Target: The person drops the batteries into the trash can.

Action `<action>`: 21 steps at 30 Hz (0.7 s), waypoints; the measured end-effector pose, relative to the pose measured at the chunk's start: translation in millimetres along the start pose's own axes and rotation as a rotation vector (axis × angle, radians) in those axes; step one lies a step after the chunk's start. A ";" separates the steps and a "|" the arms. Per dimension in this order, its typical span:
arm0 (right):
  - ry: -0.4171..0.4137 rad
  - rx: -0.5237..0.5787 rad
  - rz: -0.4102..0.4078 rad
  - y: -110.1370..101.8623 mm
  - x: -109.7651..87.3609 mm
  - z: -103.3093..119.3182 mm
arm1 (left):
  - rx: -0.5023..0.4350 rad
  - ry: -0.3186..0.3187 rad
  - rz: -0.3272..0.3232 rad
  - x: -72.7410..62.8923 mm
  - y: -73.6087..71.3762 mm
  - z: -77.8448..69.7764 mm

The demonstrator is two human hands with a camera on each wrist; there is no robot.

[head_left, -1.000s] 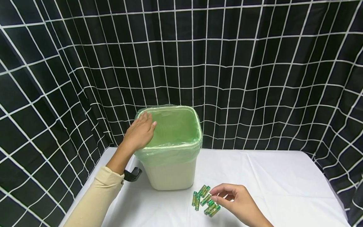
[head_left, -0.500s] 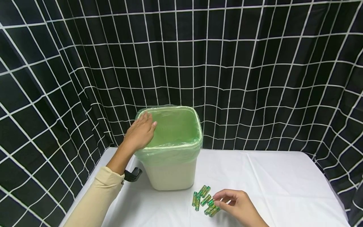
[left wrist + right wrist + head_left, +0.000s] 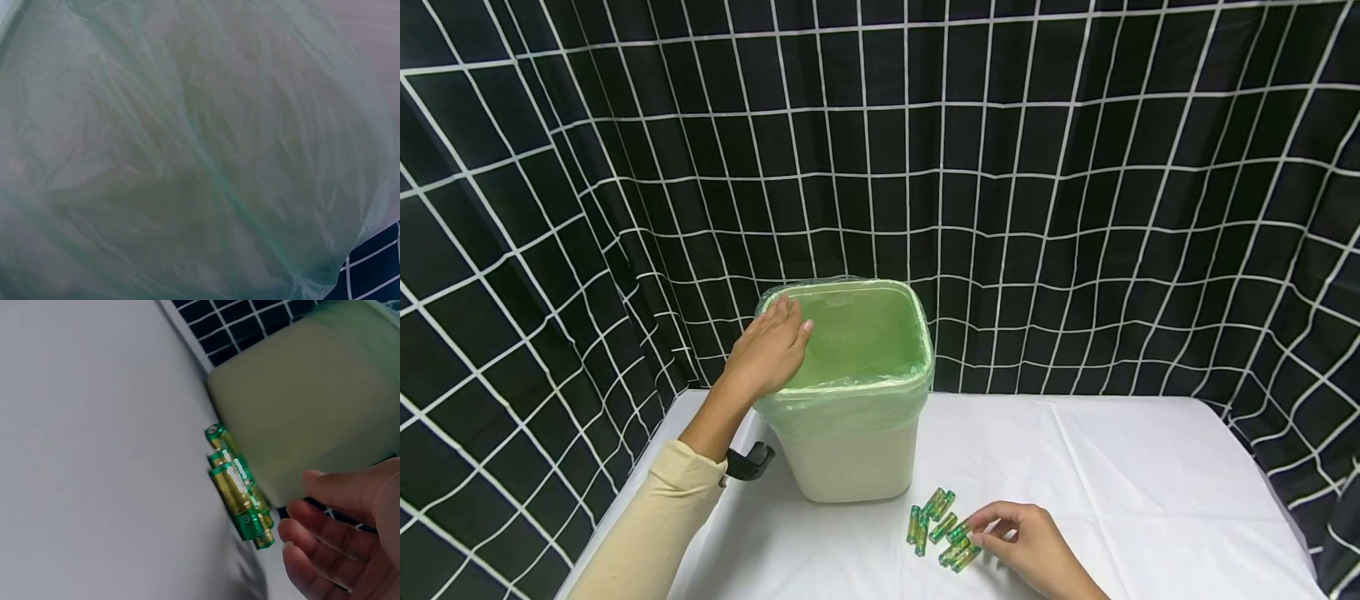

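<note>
Several small green-and-gold batteries [image 3: 943, 528] lie in a loose cluster on the white table; the right wrist view shows these batteries [image 3: 237, 487] from the side. My right hand [image 3: 1026, 542] is low at the cluster's right edge, thumb and fingers bent and fingertips beside one battery. In the right wrist view my right hand [image 3: 344, 525] has a gap between thumb and fingers, with nothing visible in it. My left hand [image 3: 769, 348] rests with extended fingers on the left rim of a pale bin [image 3: 853, 467]. A translucent green bag [image 3: 850, 412] lines the bin and fills most of the left wrist view.
The white-covered table [image 3: 1112, 483] extends right of the batteries. A black curtain with a white grid [image 3: 1000, 208] hangs behind and at both sides. A dark band [image 3: 750, 461] is around the left wrist.
My right hand has moved slightly right and down, with its fingertips closer to the battery at the cluster's right edge. My left hand stays on the bin rim.
</note>
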State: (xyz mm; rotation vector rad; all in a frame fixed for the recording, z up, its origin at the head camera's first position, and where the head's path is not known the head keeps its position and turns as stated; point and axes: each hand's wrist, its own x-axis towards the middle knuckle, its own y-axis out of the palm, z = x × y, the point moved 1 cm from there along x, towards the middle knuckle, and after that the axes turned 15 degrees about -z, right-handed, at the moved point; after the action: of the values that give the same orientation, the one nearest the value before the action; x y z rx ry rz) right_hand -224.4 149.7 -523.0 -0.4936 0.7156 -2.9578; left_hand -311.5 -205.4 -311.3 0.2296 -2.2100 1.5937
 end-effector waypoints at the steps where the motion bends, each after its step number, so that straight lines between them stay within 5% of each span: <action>1: 0.011 -0.009 0.007 1.1 0.6 -1.7 | -0.001 -0.003 0.002 -0.3 -0.6 0.0; 21: 0.009 -0.139 0.032 11.8 -3.0 -13.0 | -0.014 -0.006 -0.008 -0.8 -1.2 1.3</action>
State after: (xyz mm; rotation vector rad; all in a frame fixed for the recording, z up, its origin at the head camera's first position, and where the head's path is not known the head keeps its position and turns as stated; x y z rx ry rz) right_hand -225.9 145.3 -540.2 -0.4738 0.9263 -2.8958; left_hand -310.6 -207.1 -311.0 0.2388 -2.2212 1.5747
